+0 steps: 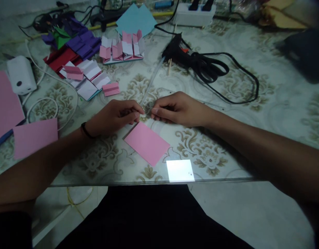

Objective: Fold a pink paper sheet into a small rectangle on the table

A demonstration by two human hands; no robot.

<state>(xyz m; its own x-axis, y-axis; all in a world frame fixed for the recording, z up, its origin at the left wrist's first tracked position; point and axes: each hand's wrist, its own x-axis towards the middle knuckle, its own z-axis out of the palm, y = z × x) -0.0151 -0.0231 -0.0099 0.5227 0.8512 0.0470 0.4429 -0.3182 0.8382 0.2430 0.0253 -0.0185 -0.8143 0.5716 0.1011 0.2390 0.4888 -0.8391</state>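
Set over a pale floral tabletop (pixel 278 110), with its near edge at 6 o'clock above dark clothing (pixel 149 214), as seen in the head view. Read all clock positions from the centre of this view, with 12 at the far side. Locate the left hand (pixel 118 114) at 9 o'clock, wearing a black wristband (pixel 84 129), with curled fingers and with thumb and index tip near each other; cannot tell from this angle about an item in its grasp. Locate the right hand (pixel 178 109) at 2 o'clock, pinched at thumb and index finger, near the left fingertips; likewise cannot tell the contents of this pinch. Find the pink paper rectangle (pixel 147 143) flat at 7 o'clock, with its far corner just beside the left fingertips; cannot confirm contact. Trace the clear stick (pixel 153 79) from near the gap between both hands up to the black glue gun (pixel 173 48) at 12 o'clock, then follow the coiled black cord (pixel 200 61) toward 2 o'clock. Identify the white power strip (pixel 194 17) at 1 o'clock. Note the pink-and-white folded panel (pixel 123 48) at 11 o'clock. Find red paper (pixel 59 57) and a small pink folded strip (pixel 111 89) at 10 o'clock. Continue to a pink sheet (pixel 5 103) at 9 o'clock.
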